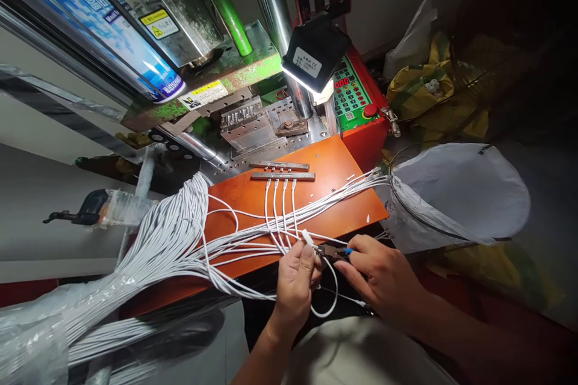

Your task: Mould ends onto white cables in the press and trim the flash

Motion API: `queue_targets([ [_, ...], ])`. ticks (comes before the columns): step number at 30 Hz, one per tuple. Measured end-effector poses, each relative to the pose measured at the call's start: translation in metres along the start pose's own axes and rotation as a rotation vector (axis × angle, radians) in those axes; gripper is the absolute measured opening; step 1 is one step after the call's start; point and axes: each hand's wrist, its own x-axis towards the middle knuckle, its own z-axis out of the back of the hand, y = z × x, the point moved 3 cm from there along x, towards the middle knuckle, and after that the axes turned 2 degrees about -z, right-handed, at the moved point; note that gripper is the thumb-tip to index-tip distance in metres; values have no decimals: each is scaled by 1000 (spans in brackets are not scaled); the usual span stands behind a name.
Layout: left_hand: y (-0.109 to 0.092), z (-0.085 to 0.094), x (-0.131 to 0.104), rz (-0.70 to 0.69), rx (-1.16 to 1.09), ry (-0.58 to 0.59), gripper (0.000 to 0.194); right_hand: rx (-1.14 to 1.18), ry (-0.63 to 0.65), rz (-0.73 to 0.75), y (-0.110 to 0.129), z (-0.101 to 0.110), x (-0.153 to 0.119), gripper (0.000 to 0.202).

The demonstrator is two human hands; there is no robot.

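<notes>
My left hand (295, 277) pinches a white cable near its white moulded plug (307, 237), just past the front edge of the orange board. From the plug a loop of white cable (335, 292) hangs beneath my fingers. In my right hand (382, 271) are cutting pliers (332, 251) with blue on the handle, their jaws close to the plug. Whether the jaws touch it I cannot tell. Behind my hands, several white cables (285, 207) run up to a metal bar (283, 176), with a second metal bar (280, 165) beyond it.
A thick bundle of white cables (176, 222) crosses the orange board (239, 192) from the left. Behind stands a green press (239, 78) with a metal mould (246, 126). A black lamp (316, 54) and a red control box (361, 102) are right of it. A white bag (465, 186) hangs at right.
</notes>
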Motion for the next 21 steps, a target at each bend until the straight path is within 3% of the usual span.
queue_targets([
  [4,4,-5,-3,-176,146,-144,47,-178,-166,34,8,-11,-3,48],
  [10,0,-2,-4,-266,330,-206,49,-197,-228,41,12,-14,-3,46],
  [16,-10,-9,1,-46,44,-42,51,-63,-155,135,7,-7,3,46],
  [21,-20,-14,-1,204,-306,206,53,-3,-106,183,-6,3,11,48],
])
